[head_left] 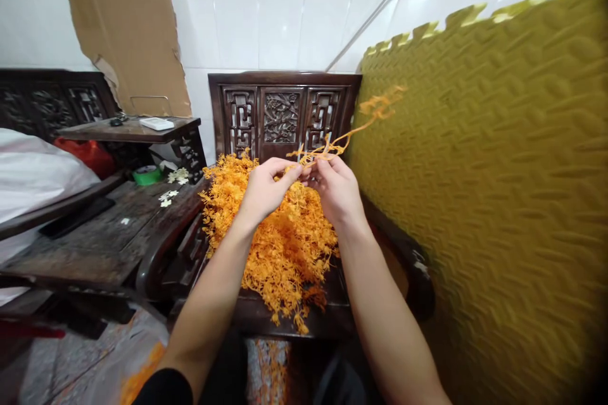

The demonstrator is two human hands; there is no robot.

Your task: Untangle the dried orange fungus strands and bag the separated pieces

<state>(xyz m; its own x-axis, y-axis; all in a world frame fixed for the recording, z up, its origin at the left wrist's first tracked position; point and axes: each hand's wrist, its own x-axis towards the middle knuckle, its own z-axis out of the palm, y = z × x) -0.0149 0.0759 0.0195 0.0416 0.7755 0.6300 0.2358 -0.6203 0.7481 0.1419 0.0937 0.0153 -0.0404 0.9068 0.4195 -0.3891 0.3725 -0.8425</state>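
Both of my hands meet above a large heap of orange artificial flower sprigs piled on a dark carved wooden chair. Between them is one thin orange branched sprig, its far tip reaching up and right toward the yellow mat. My left hand is closed, thumb and forefinger pinched on the near end of the sprig. My right hand pinches the stem close beside the left fingertips. The exact contact at the fingertips is partly hidden.
A tall yellow foam mat stands close on the right. At left, a wooden bench bears green tape and pale flower pieces. Cardboard leans on the tiled wall behind a small table. A white sack lies far left.
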